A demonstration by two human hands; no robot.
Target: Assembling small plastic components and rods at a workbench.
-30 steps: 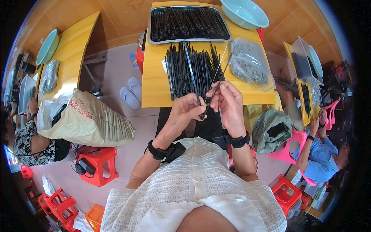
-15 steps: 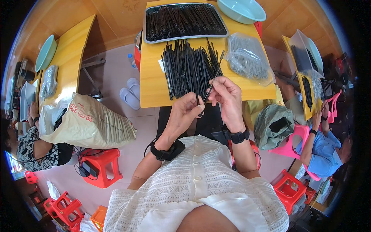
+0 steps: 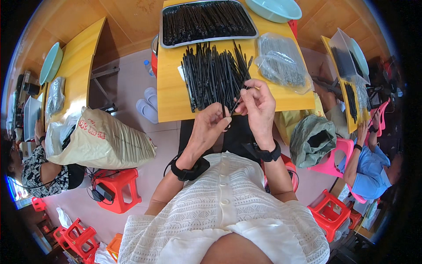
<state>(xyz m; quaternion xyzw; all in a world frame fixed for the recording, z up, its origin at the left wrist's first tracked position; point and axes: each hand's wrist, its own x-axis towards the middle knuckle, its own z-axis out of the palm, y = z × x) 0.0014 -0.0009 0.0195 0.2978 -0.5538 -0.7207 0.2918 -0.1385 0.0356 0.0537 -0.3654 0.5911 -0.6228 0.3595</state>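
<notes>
Just off the near edge of the yellow table [image 3: 169, 103], both my hands are closed on one slim black rod [image 3: 250, 64] with a wider tip. My left hand [image 3: 208, 125] pinches its lower end; the fingers hide whether a second strip is held there. My right hand [image 3: 257, 103] grips higher up, with thumb and fingertips together, and the rod slants up past it to the right. Beyond my hands lies a pile of black strips [image 3: 206, 79], side by side on the table.
A metal tray [image 3: 209, 44] full of thin dark rods sits at the back beside a pale blue basin [image 3: 274, 9]. A clear plastic bag [image 3: 283, 61] of thin rods lies right. Sacks [image 3: 103, 138] and red stools [image 3: 118, 189] stand around; people work at both side tables.
My right hand has shifted slightly up and toward the rod, its fingers now more curled. The rod's upper tip sits a little further left. My left hand stays nearly in place.
</notes>
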